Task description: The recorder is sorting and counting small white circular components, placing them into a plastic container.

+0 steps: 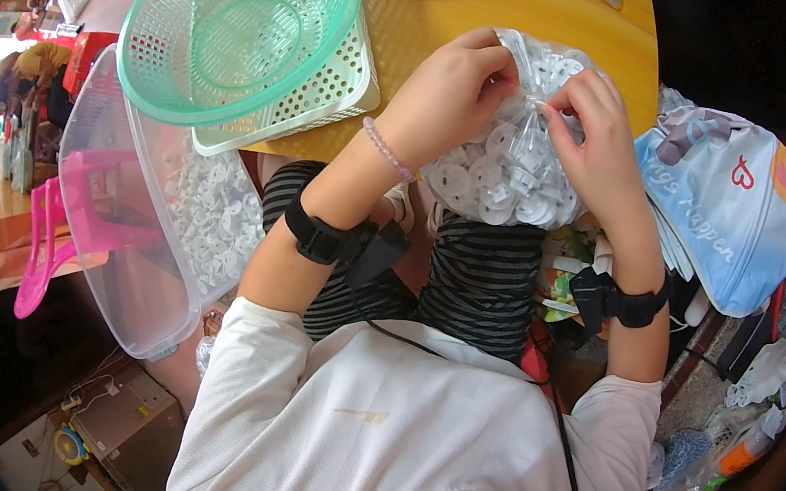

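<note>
In the head view, the left hand (469, 82) and right hand (595, 128) pinch the gathered neck of a clear bag (506, 181) at upper centre, fingers curled, the forearms (285, 276) converging up the frame.

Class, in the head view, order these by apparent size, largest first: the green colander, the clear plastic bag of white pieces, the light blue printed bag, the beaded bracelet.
1. Green colander
2. Clear plastic bag of white pieces and light blue printed bag: too alike to rank
3. Beaded bracelet
</note>
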